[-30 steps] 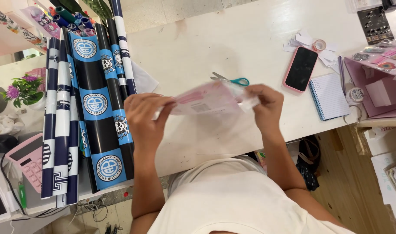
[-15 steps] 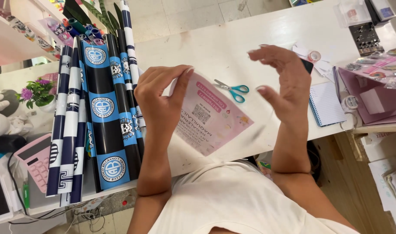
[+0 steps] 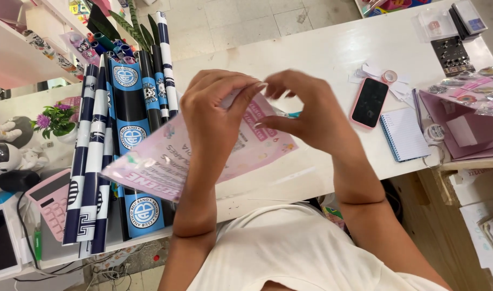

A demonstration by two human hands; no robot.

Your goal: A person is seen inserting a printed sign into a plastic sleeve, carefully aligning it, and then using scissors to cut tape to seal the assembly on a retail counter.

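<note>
Both hands pinch the top edge of a pink packet [image 3: 165,161] held above the table [image 3: 322,54]: left hand [image 3: 214,116] clamped at its upper corner, right hand [image 3: 305,113] thumb and forefinger closed just beside it. Judgement: grip close together and part the edge slowly, keeping the film taut. At 9 o'clock lie blue-black-white striped rolls [image 3: 122,140] with round emblems; at 3 o'clock a pink phone [image 3: 369,102], a notebook [image 3: 404,134], purple packets [image 3: 462,124].

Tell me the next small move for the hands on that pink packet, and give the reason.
Probably pull the two hands gently apart to open the packet's top edge. The left hand and right hand both pinch the upper edge of the pink plastic packet, fingertips close together, while it hangs above the white table.
</note>
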